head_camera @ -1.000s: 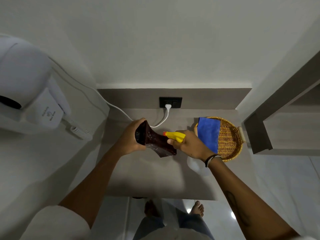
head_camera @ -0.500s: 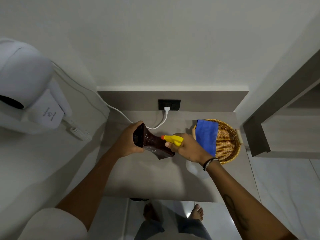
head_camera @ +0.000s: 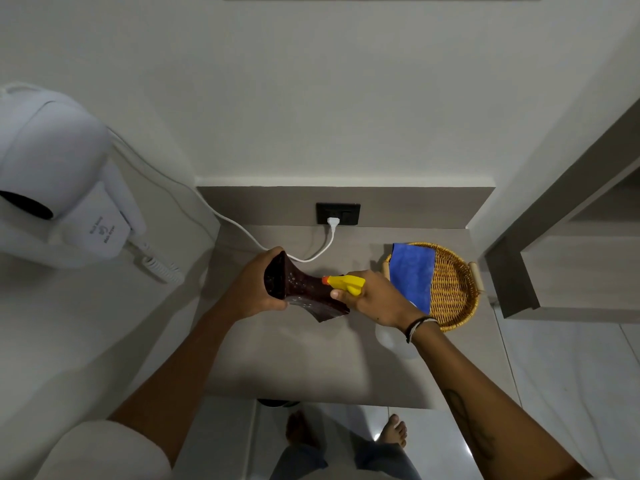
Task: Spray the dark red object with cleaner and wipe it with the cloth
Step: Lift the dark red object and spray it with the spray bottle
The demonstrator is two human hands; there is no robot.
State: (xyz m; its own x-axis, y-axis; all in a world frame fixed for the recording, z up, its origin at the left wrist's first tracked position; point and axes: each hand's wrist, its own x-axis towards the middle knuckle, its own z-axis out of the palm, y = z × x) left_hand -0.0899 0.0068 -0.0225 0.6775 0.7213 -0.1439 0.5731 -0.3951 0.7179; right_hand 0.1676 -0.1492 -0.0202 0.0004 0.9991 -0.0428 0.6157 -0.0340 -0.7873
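Observation:
My left hand grips the wide end of a dark red glossy vase-shaped object, held tilted above the grey counter. Its surface glistens with droplets. My right hand holds a spray bottle with a yellow trigger head, the orange nozzle almost touching the object's narrow middle. The bottle's pale translucent body shows below my wrist. A blue cloth lies draped over the left side of a wicker basket at the right.
A white wall-mounted hair dryer hangs at the left; its coiled cord and a white cable run to a black socket on the back wall. A grey cabinet stands to the right. My bare feet are on the tiled floor below.
The view has shifted slightly; the spray nozzle sits closer against the object's middle. Both hands keep their grips.

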